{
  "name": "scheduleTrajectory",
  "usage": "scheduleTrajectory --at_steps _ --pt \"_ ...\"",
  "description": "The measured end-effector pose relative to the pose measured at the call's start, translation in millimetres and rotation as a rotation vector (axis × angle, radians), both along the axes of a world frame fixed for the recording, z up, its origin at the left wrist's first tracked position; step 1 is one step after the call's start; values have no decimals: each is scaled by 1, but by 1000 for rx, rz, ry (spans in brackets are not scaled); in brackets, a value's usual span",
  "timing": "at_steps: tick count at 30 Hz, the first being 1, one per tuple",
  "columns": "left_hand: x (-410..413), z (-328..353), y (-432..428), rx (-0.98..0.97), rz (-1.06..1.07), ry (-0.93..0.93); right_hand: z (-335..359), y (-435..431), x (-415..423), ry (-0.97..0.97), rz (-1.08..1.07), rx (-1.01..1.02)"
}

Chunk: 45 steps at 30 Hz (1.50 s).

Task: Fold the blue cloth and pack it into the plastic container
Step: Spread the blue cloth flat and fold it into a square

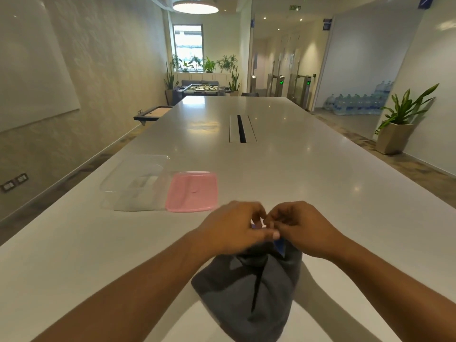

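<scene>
Hands, left (230,229) and right (294,227), pinch the top edge of the blue cloth (249,290) in closed fingers at 6 o'clock on the table (308,181); uneven corners could skew the fold, misfitting the plastic container (134,182) at 10 o'clock.

Long white table (308,174), running from the bottom edge of the frame to the upper centre. A dark slot in a recessed panel (241,129) sits in its surface at centre. At centre left lies a clear plastic container (134,183), with a pink lid (192,191) flat just beside it to the right. At lower centre, beneath my hands, the dark cloth (249,292) rests bunched on the tabletop.
</scene>
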State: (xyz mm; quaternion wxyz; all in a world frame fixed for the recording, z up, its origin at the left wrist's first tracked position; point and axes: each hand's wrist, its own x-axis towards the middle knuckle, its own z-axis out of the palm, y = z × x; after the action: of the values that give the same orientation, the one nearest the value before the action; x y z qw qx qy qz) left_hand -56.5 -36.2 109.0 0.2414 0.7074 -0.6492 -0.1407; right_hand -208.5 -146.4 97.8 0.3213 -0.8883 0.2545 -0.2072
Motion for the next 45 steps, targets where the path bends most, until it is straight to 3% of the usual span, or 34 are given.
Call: scheduleTrajectory --at_steps 3,6,12,17,22,27,34,40,45 --pt "-6 -26 6 91 -43 -169 -11 -2 -6 107 -20 23" --pt "-11 -36 7 -11 -126 -347 -20 2 -11 112 73 53" --pt "2 -14 0 -197 -11 -124 -13 3 -15 -77 166 174" --pt "8 23 -3 -334 26 159 -5 -1 -15 -290 102 135" --pt "12 76 -1 -577 -2 293 20 -7 -15 -415 27 15" --pt "27 128 11 -799 41 342 43 -24 -28 -315 -32 -94" --pt "59 155 29 -887 162 290 101 -57 -52 -356 -186 -321" --pt "65 157 35 -947 292 317 117 -57 -56 -582 -228 -702" --pt "64 162 41 -969 348 319 135 -67 -56 -855 -305 -611"
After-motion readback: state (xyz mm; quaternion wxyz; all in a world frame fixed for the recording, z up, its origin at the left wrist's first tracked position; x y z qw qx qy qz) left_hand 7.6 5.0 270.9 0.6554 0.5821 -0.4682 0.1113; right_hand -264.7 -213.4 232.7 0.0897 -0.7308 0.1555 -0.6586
